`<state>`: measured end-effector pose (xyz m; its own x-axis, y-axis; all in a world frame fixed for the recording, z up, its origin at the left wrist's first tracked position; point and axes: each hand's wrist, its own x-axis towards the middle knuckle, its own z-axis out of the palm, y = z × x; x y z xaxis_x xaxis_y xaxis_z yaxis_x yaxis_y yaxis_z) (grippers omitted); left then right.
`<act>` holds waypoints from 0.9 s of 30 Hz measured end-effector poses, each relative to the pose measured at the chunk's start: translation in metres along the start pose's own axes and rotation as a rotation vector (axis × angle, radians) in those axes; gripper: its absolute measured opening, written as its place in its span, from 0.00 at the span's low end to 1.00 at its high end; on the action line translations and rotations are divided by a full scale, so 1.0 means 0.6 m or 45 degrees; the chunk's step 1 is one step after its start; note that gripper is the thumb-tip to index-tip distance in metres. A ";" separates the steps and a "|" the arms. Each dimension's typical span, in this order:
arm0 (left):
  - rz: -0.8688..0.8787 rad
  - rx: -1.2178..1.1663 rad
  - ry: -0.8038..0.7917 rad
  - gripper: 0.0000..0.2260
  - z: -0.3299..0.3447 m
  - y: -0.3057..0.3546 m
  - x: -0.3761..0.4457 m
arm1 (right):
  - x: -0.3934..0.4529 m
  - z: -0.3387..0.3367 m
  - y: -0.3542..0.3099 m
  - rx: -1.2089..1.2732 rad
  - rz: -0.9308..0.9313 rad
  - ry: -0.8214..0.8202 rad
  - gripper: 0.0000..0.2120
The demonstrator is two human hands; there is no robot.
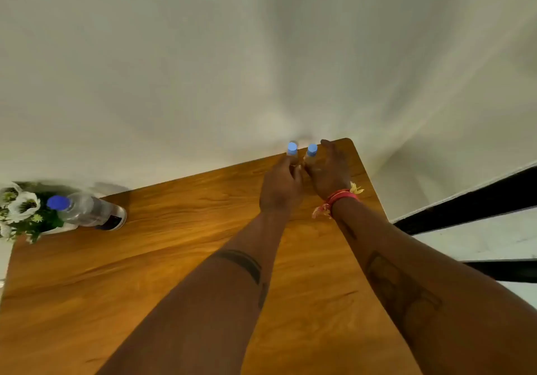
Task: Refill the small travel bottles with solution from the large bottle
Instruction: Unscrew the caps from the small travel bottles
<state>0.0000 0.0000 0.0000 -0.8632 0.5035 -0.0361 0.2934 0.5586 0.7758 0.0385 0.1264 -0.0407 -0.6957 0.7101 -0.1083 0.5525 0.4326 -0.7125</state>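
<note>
Two small clear travel bottles with light blue caps stand side by side at the far right corner of the wooden table [174, 258]. My left hand [280, 187] grips the left small bottle [292, 149]. My right hand [329, 171], with a red thread band at the wrist, wraps round the right small bottle [312, 150]. Both bottle bodies are mostly hidden behind my fingers. The large clear bottle [87, 210] with a dark blue cap stands at the table's far left edge, well away from both hands.
A pot of white flowers [20, 209] sits beside the large bottle at the far left. A pale wall runs right behind the table's far edge. Off the right edge lie dark and white floor strips [479, 229].
</note>
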 end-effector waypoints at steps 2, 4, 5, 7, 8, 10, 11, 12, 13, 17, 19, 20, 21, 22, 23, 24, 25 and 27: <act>-0.018 -0.020 0.034 0.09 0.008 -0.002 0.004 | 0.009 0.002 0.001 -0.037 -0.015 -0.022 0.30; -0.017 -0.026 0.037 0.08 0.016 -0.007 -0.001 | 0.012 0.009 0.007 -0.035 -0.050 -0.042 0.22; -0.017 -0.037 0.036 0.08 0.019 -0.012 -0.001 | 0.014 0.013 0.008 -0.019 -0.062 -0.025 0.17; -0.026 -0.051 0.035 0.09 0.021 -0.018 0.002 | 0.015 0.016 0.009 0.001 -0.028 -0.026 0.14; -0.032 -0.053 0.038 0.09 0.021 -0.020 0.003 | 0.014 0.014 0.009 0.020 0.002 -0.042 0.14; -0.060 -0.033 0.041 0.09 0.020 -0.025 -0.002 | 0.005 0.011 0.012 0.080 0.039 -0.056 0.15; -0.076 -0.028 0.042 0.09 0.018 -0.026 -0.008 | -0.005 0.009 0.013 0.105 0.040 -0.056 0.15; -0.091 -0.035 0.043 0.09 0.015 -0.029 -0.015 | -0.018 0.008 0.014 0.122 0.030 -0.058 0.15; -0.105 -0.044 0.046 0.09 0.011 -0.033 -0.026 | -0.035 0.008 0.015 0.125 0.010 -0.068 0.15; -0.169 -0.039 0.048 0.11 -0.016 -0.046 -0.078 | -0.109 0.020 0.004 0.096 -0.051 -0.131 0.14; -0.169 -0.047 0.046 0.13 -0.035 -0.056 -0.106 | -0.144 0.033 -0.009 0.086 -0.091 -0.172 0.14; -0.167 -0.055 0.051 0.13 -0.048 -0.062 -0.121 | -0.161 0.038 -0.019 0.078 -0.114 -0.195 0.15; -0.164 -0.055 0.064 0.14 -0.062 -0.068 -0.135 | -0.177 0.044 -0.028 0.069 -0.135 -0.214 0.15; -0.165 -0.051 0.072 0.15 -0.077 -0.078 -0.151 | -0.195 0.050 -0.038 0.063 -0.154 -0.233 0.16; -0.168 -0.043 0.067 0.16 -0.094 -0.088 -0.170 | -0.215 0.056 -0.047 0.056 -0.170 -0.252 0.16; -0.173 -0.031 0.044 0.16 -0.108 -0.098 -0.186 | -0.231 0.061 -0.054 0.051 -0.179 -0.272 0.16; -0.180 -0.016 0.006 0.17 -0.125 -0.109 -0.205 | -0.252 0.067 -0.061 0.043 -0.191 -0.294 0.16; -0.187 0.019 -0.075 0.18 -0.159 -0.127 -0.247 | -0.293 0.076 -0.076 -0.003 -0.234 -0.344 0.16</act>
<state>0.0661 -0.1802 0.0063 -0.8719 0.4531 -0.1855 0.1722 0.6385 0.7501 0.1147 -0.0437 -0.0207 -0.8804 0.4470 -0.1584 0.4071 0.5411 -0.7358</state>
